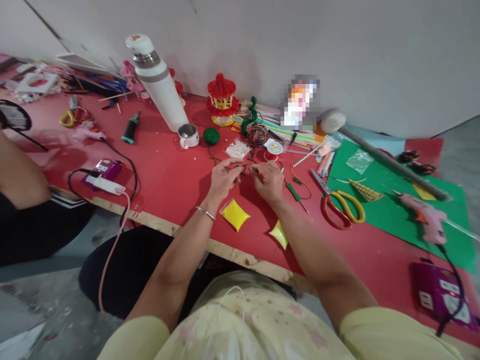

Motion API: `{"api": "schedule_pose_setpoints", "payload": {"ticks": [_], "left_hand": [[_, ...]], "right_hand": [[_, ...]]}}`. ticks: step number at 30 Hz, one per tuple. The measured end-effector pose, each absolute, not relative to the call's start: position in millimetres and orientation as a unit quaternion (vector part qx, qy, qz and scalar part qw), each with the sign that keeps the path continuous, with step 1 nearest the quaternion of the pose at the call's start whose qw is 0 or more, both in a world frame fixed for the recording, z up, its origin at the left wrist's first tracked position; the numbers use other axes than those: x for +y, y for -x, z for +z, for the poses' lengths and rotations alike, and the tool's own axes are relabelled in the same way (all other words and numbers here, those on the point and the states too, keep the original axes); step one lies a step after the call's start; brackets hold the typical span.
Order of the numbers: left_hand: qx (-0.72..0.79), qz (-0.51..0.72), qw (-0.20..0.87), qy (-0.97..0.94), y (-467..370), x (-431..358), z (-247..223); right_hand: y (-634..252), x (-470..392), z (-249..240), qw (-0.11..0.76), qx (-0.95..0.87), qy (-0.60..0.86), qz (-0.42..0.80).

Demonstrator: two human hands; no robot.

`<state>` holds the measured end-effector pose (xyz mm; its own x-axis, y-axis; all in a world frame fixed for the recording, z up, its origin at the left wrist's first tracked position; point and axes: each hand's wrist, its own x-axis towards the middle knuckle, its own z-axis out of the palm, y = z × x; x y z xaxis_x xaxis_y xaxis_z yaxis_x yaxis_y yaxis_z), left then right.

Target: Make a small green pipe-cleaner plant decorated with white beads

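Near the middle of the red table, my left hand (223,178) pinches one side of a small dark green piece (245,169), too small to make out fully. From the other side, my right hand (269,181) has its fingers closed on the same piece. Just beyond the hands are a pile of white beads (237,149), a red thread spool (273,150) and a multicoloured yarn ball (257,134). A yellow packet (235,215) lies between my forearms, with a paler packet (279,234) beside my right forearm. A green-handled hook (293,192) rests right of my right hand.
A white bottle (159,85), metal cup (188,136) and red lantern-like craft (222,100) stand behind. Scissors (342,207), a pink glue gun (427,216) and a purple box (440,290) lie right. Another person's arm (22,172) is at left, near a cabled purple box (104,171).
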<state>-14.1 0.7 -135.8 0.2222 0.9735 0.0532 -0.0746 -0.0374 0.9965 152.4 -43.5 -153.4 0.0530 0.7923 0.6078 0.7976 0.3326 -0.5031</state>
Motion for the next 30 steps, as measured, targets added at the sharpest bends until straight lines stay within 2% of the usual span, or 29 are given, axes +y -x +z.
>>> {"api": "schedule_pose_setpoints", "payload": {"ticks": [4,30], "left_hand": [[0.382,0.438,0.632,-0.513,11,-1,-137],[0.431,0.462,0.539,-0.557,10,4,-147]], "right_hand": [[-152,-44,-155,0.433,-0.696,0.573,-0.021],[-151,-44,-155,0.435,-0.692,0.575,0.04]]}}
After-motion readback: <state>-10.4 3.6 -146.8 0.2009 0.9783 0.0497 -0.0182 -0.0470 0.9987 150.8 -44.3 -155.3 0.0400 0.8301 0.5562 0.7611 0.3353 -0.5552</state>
